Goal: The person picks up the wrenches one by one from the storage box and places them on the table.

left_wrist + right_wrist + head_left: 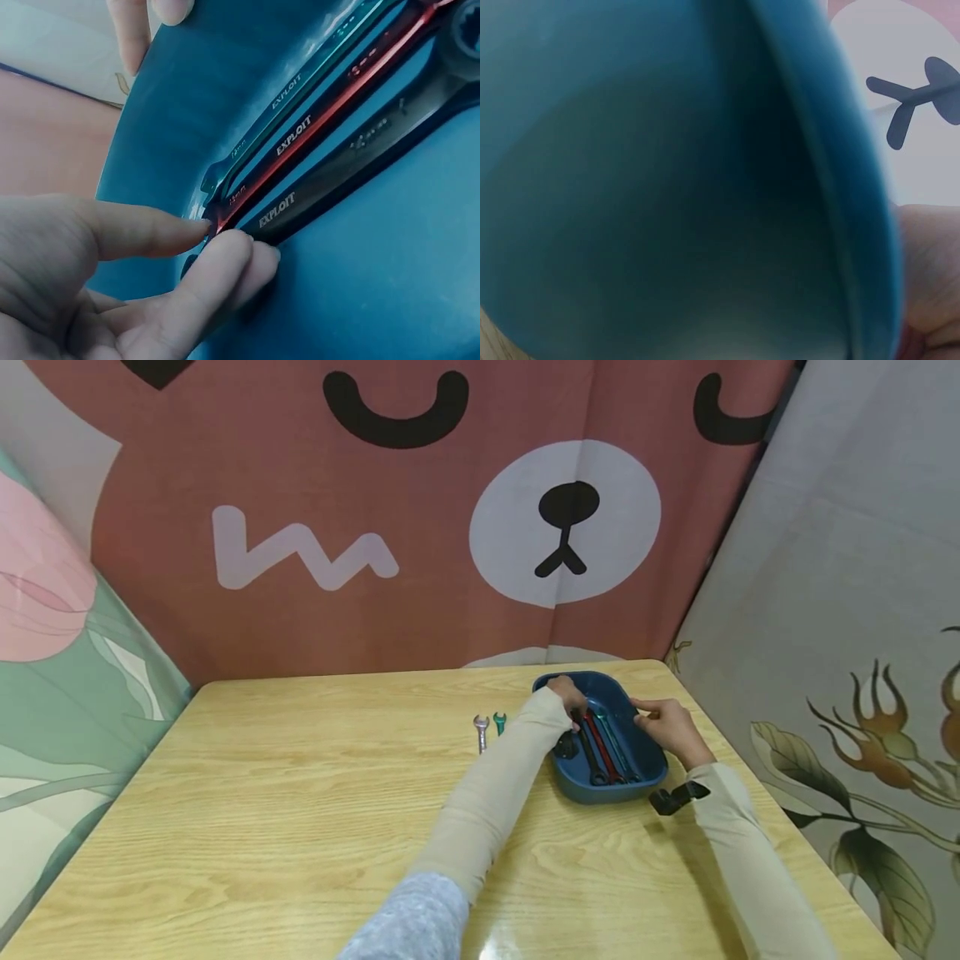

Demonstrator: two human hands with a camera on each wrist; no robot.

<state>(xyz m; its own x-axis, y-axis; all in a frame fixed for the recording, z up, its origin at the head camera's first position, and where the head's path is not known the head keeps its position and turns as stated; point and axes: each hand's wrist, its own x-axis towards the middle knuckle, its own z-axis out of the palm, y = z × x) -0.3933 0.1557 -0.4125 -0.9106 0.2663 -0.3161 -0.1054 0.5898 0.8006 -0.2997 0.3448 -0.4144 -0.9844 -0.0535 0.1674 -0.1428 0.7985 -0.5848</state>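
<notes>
Blue wall of an oblong, round-cornered basin [652, 195] fills most of the right wrist view. As the head view shows, it sits on the wooden tabletop [285, 802], toward the far right corner. Three long metal wrenches lie side by side on its floor: a black ring-end wrench [360, 148], a red wrench [300, 133] in the middle, and a teal wrench [289, 94] nearest the right wall. Each shank reads "EXPLOIT" in pale capitals; smaller size marks ending in "mm" are too blurred to read surely.

Reaching into the basin, the left hand [567, 695] has its fingers curled together at the far end of the black wrench, pinching it, with the index fingertip right by the red one's end. That end of the black wrench is hidden by the fingers. On the right side, the right hand [673, 729] grips the basin's rim between fingers and thumb.

Just left of the basin, two smaller open-ended wrenches lie on the tabletop, one pinkish-silver [482, 735] and one green [500, 723], the green one partly covered by the left beige sleeve [487, 793]. A black device [678, 797] is worn at the right wrist. Behind the tabletop hangs a reddish-brown cloth [435, 627] printed with a cartoon bear's muzzle; a leafy printed cloth [847, 635] hangs at the right.
</notes>
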